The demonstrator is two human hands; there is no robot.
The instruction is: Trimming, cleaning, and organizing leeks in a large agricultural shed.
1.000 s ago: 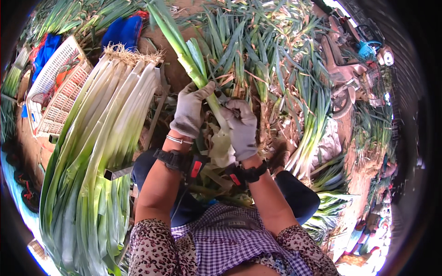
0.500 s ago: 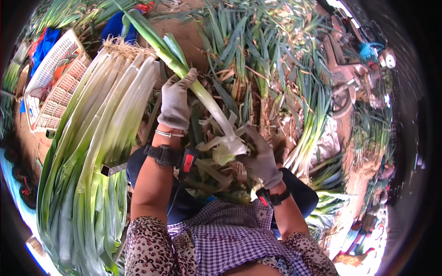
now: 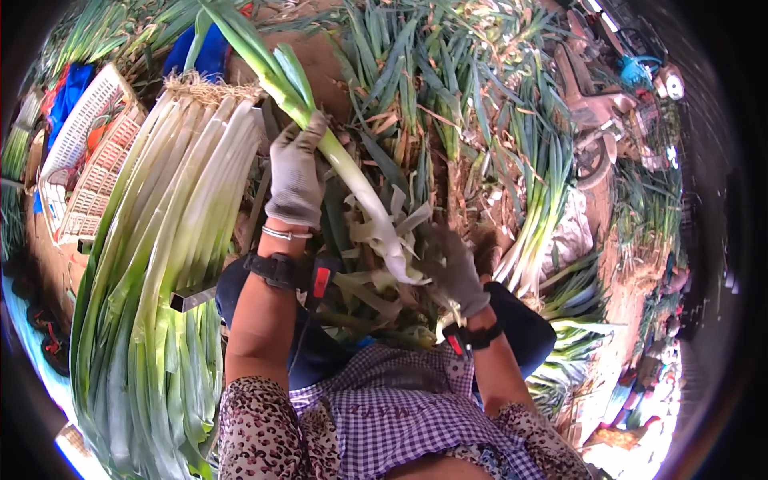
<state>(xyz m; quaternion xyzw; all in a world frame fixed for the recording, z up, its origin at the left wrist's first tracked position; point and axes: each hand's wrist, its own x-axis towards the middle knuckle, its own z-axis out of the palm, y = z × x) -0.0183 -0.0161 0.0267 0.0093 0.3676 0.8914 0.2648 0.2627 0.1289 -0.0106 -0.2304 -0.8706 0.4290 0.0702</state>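
Observation:
My left hand [image 3: 295, 178], in a pale knit glove, is closed around a long leek [image 3: 354, 176]. The leek slants from its green leaves at the upper left to its white end near the middle. Strips of loose peel [image 3: 412, 218] hang beside that white end. My right hand [image 3: 458, 276], also gloved, is just right of the white end; its fingers are smeared by motion, and whether they touch anything I cannot tell. To the left of my left arm lies a thick stack of leeks [image 3: 180, 192], roots at the far end and green leaves toward me.
A metal bar end [image 3: 192, 299] juts out beside the stack. Far left stands a white plastic basket [image 3: 84, 152]. Unpeeled leeks [image 3: 480, 104] cover the ground ahead and to the right. A wheeled machine [image 3: 596, 136] stands at the right. Peelings lie between my knees.
The wilted outer peel at the leek's white end has come away, baring a narrower tip. My right hand has moved slightly down and is now blurred. My left hand keeps its hold.

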